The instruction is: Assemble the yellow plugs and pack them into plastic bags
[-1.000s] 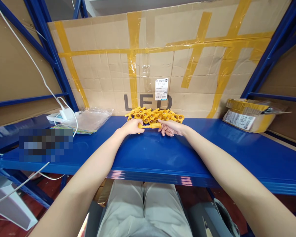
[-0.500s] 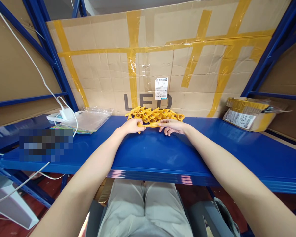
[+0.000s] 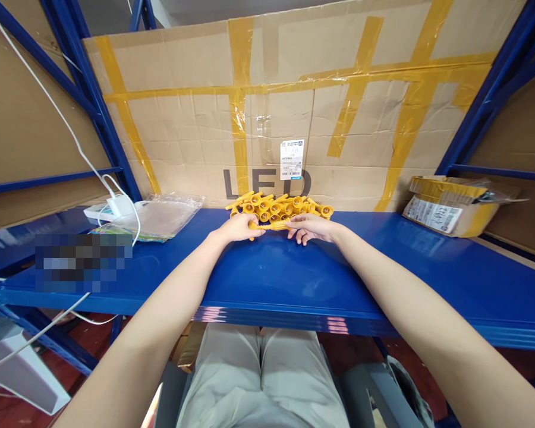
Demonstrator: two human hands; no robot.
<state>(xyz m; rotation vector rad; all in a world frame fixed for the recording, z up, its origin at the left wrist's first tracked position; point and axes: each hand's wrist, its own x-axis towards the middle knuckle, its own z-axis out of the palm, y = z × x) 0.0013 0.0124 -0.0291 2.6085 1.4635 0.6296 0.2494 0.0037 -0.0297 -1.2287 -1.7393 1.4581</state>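
Between my two hands, a yellow plastic piece with a ribbed, handle-like body lies crosswise just above the blue shelf top. At its left end, my left hand is closed on it, thumb and fingers pinching. My right hand pinches the right end with thumb and forefinger, the other fingers loosely curled. Right behind the hands is a heap of yellow plastic pieces, several with round cup-like ends facing me and something shiny inside. Their exact kind cannot be made out.
A tall taped cardboard sheet stands behind the heap. At right sits a small open carton. On the left are plastic-sleeved papers, a white charger with its cable, and a blurred dark patch. Blue posts flank both sides.
Almost nothing differs. Both hands keep the yellow piece in the same place, with only a slight shift of the fingers.
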